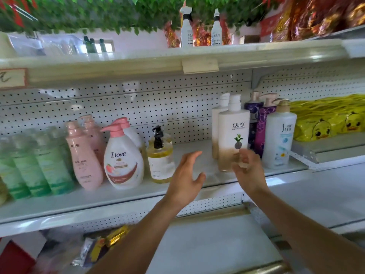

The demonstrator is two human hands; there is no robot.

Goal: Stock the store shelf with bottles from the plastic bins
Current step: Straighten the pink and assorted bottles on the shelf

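An Olay bottle [233, 133] stands upright near the front edge of the white middle shelf [110, 196], a second one like it just behind, against a pegboard back panel [158, 99]. The right hand [249, 171] is raised in front of the bottle's lower part, fingers loosely spread and blurred; whether they touch the bottle cannot be told, and nothing is clearly held. The left hand [186, 177] hovers over the bare stretch of shelf beside it, palm turned inward, fingers straight and apart, holding nothing.

Right of the Olay bottle stand two purple pump bottles [262, 125] and a white pump bottle [279, 139] with a tan cap, close together. Left of the gap are a yellow pump bottle [160, 161] with a black head, then a Dove bottle [123, 161] with a pink pump and another behind it, then pink bottles [83, 155], then a row of green bottles [37, 161], blurred.

Yellow duck-print packs [327, 119] lie on the adjoining shelf to the right. On the top shelf [118, 64] stand two white spray bottles [201, 28], under green leaf garland [88, 14] and beside red-gold wrapped goods [316, 16]. Loose packets [98, 248] lie on the level below.
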